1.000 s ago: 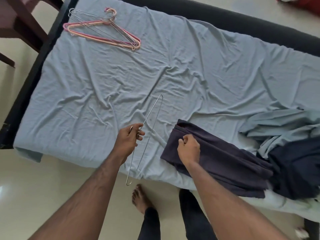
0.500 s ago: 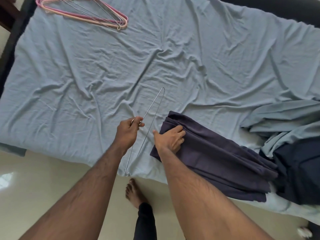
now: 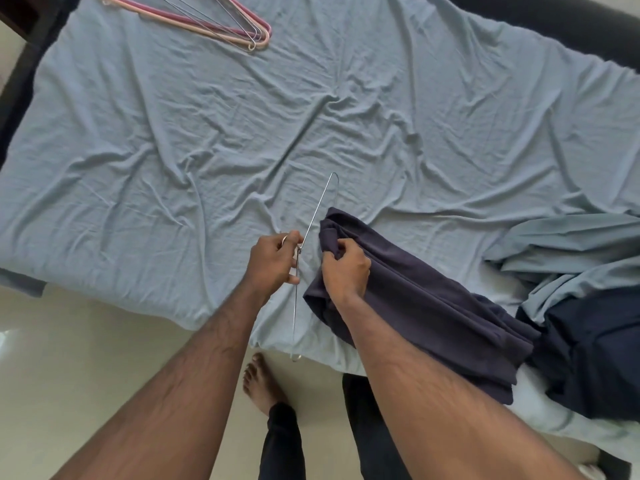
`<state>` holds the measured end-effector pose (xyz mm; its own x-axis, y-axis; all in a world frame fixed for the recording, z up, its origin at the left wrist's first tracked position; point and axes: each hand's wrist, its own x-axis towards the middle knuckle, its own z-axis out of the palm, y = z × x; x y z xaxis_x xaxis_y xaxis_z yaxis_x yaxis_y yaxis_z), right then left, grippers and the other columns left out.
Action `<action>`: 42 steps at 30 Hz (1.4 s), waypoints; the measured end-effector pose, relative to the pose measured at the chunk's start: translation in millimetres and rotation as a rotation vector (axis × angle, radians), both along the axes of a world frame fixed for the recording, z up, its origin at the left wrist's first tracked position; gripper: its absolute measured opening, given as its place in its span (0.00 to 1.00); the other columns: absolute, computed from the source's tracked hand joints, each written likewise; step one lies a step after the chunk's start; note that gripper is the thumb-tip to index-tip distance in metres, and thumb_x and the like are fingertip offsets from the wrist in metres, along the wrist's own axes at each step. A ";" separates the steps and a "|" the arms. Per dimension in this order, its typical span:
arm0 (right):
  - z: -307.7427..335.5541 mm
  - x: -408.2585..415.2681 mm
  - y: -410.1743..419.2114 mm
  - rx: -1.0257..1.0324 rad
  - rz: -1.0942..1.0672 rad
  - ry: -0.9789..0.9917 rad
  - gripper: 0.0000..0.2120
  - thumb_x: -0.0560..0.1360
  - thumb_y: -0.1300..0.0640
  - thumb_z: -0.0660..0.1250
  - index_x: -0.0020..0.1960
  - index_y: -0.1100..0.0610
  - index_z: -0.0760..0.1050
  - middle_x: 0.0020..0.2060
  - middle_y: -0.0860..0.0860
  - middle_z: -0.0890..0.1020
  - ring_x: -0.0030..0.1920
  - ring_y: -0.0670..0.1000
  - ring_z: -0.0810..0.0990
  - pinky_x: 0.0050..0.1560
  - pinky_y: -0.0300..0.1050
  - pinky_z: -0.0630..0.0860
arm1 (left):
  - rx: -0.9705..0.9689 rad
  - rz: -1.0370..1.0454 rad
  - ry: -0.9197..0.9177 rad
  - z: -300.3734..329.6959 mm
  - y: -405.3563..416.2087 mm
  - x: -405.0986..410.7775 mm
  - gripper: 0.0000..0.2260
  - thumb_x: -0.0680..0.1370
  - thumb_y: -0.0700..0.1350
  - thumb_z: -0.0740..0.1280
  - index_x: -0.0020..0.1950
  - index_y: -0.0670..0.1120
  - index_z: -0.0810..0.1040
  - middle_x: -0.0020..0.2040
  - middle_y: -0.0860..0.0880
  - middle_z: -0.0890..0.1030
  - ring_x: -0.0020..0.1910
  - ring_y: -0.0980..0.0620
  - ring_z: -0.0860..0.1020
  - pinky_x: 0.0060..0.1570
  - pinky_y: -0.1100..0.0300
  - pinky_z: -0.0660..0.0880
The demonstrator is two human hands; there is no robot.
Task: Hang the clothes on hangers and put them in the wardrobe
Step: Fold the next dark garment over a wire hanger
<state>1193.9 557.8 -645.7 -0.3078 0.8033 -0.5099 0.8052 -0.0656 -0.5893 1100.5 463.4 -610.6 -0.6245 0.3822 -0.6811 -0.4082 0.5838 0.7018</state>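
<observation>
A thin metal wire hanger (image 3: 317, 209) stands on edge at the near side of the bed, and my left hand (image 3: 275, 259) grips it at the neck by the hook. Right beside it lies a folded dark purple-grey garment (image 3: 433, 299). My right hand (image 3: 346, 268) pinches a bunch of that cloth at its near-left end, close to the hanger's wire. A darker navy garment (image 3: 595, 358) lies crumpled at the right, partly under a fold of blue sheet.
The bed is covered by a wrinkled light-blue sheet (image 3: 207, 140). Several pink and metal hangers (image 3: 221, 26) lie at its far left corner. My bare foot (image 3: 263, 382) stands on the cream floor (image 3: 69, 358) below the bed's edge. A dark bed frame runs along the far side.
My right hand went from lying on the garment's left edge to pinching a bunch of its cloth. The left hand kept its hold on the hanger. The view drifted slightly.
</observation>
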 end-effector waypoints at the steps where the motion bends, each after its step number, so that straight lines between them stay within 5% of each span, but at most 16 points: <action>1: 1.5 -6.2 -5.0 -0.013 0.039 0.030 0.10 0.72 0.56 0.69 0.54 0.54 0.82 0.47 0.51 0.85 0.52 0.55 0.81 0.59 0.51 0.77 | -0.006 -0.021 0.040 -0.4 -1.5 0.7 0.17 0.83 0.51 0.62 0.52 0.40 0.83 0.36 0.44 0.76 0.36 0.49 0.78 0.34 0.51 0.82; 5: -2.6 -33.9 -21.4 -0.089 0.196 0.164 0.02 0.73 0.57 0.69 0.44 0.55 0.81 0.38 0.50 0.84 0.42 0.51 0.83 0.50 0.53 0.80 | -0.083 -0.122 0.238 -3.9 -13.7 -6.2 0.20 0.79 0.56 0.60 0.38 0.45 0.83 0.32 0.46 0.81 0.36 0.43 0.81 0.43 0.43 0.80; 8: -9.8 -43.0 -20.1 -0.529 0.106 0.390 0.18 0.78 0.64 0.67 0.67 0.56 0.77 0.53 0.50 0.85 0.53 0.46 0.84 0.55 0.45 0.82 | -0.091 -0.135 0.243 1.8 -16.5 -11.7 0.19 0.77 0.59 0.59 0.38 0.49 0.83 0.31 0.51 0.81 0.36 0.47 0.82 0.45 0.43 0.80; 10: -4.9 -40.8 -19.6 -0.756 -0.023 0.493 0.21 0.80 0.69 0.61 0.71 0.57 0.71 0.53 0.52 0.83 0.52 0.49 0.84 0.46 0.39 0.81 | -0.079 -0.198 0.234 4.6 -14.2 -7.7 0.17 0.78 0.57 0.62 0.37 0.50 0.82 0.30 0.52 0.80 0.34 0.49 0.81 0.44 0.42 0.80; 13: 10.8 -23.1 -18.7 -0.836 -0.385 0.546 0.13 0.81 0.66 0.58 0.61 0.62 0.77 0.46 0.55 0.83 0.42 0.51 0.83 0.39 0.41 0.80 | 0.002 -0.318 0.227 9.3 -8.7 2.6 0.11 0.77 0.57 0.69 0.41 0.52 0.84 0.34 0.52 0.83 0.36 0.53 0.82 0.45 0.46 0.81; 16: 11.5 3.2 -14.6 -0.962 -0.531 0.603 0.16 0.84 0.52 0.56 0.55 0.59 0.79 0.37 0.54 0.81 0.39 0.52 0.80 0.46 0.50 0.78 | 0.061 -0.110 0.178 7.3 -7.8 10.9 0.15 0.75 0.60 0.71 0.46 0.48 0.85 0.39 0.50 0.85 0.41 0.53 0.84 0.48 0.53 0.81; 19: 6.7 16.7 -16.4 -0.926 -0.486 0.504 0.15 0.84 0.53 0.56 0.52 0.57 0.80 0.31 0.49 0.77 0.35 0.50 0.79 0.44 0.51 0.75 | -0.279 -0.039 0.421 -12.8 -15.9 9.6 0.15 0.75 0.58 0.72 0.50 0.47 0.80 0.48 0.48 0.81 0.49 0.48 0.80 0.52 0.50 0.77; 23: -0.6 20.0 -20.4 -0.872 -0.610 0.481 0.14 0.80 0.60 0.54 0.38 0.53 0.71 0.25 0.48 0.66 0.23 0.47 0.63 0.30 0.42 0.61 | -0.605 -0.150 0.208 -42.2 -35.3 0.3 0.25 0.77 0.57 0.70 0.67 0.45 0.71 0.66 0.43 0.73 0.64 0.40 0.73 0.63 0.40 0.71; 30: -9.0 41.0 6.2 -0.835 -0.801 0.567 0.14 0.79 0.62 0.52 0.36 0.53 0.67 0.24 0.47 0.61 0.22 0.46 0.56 0.26 0.40 0.53 | -0.441 -0.063 0.154 -55.5 -36.3 5.3 0.06 0.81 0.46 0.67 0.50 0.43 0.76 0.48 0.44 0.79 0.48 0.42 0.77 0.47 0.54 0.71; 42: -8.1 120.8 31.8 -0.792 -0.851 0.534 0.13 0.77 0.63 0.53 0.35 0.53 0.67 0.25 0.48 0.60 0.23 0.46 0.56 0.25 0.41 0.53 | -0.481 -0.129 0.252 -48.7 -44.8 7.1 0.11 0.79 0.44 0.70 0.57 0.40 0.74 0.50 0.44 0.76 0.47 0.44 0.73 0.47 0.52 0.70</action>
<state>1314.6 589.5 -653.8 -0.1621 0.3817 -0.9100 0.0127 -0.9213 -0.3887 1107.5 418.6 -659.3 -0.7595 0.1495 -0.6331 -0.1658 0.8967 0.4105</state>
